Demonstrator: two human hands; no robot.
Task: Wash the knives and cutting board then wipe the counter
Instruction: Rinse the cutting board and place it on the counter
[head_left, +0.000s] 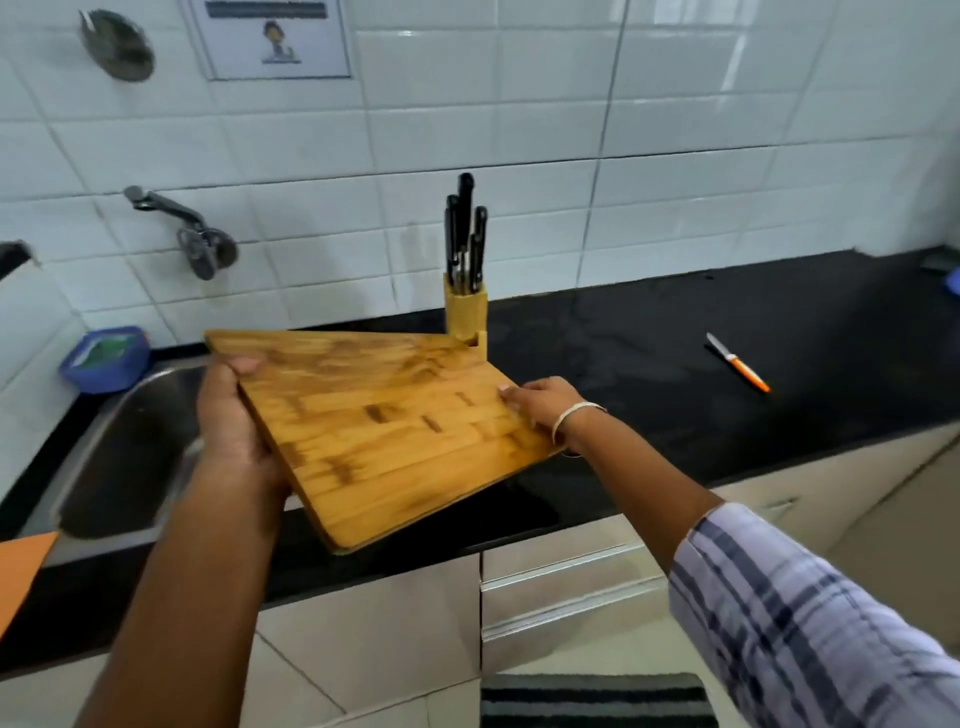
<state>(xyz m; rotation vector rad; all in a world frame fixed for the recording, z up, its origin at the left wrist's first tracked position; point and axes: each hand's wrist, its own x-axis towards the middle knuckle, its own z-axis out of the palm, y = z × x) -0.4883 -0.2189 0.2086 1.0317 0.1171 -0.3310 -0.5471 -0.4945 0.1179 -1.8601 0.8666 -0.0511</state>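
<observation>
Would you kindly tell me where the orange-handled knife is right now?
In the head view, the orange-handled knife lies on the black counter at right, well right of the knife block.

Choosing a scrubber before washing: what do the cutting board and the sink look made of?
Cutting board: looks like wood or bamboo, joined strips with visible grain, darker blotches, satin finish. Sink: apparently stainless steel, grey with a dull metallic sheen.
</observation>
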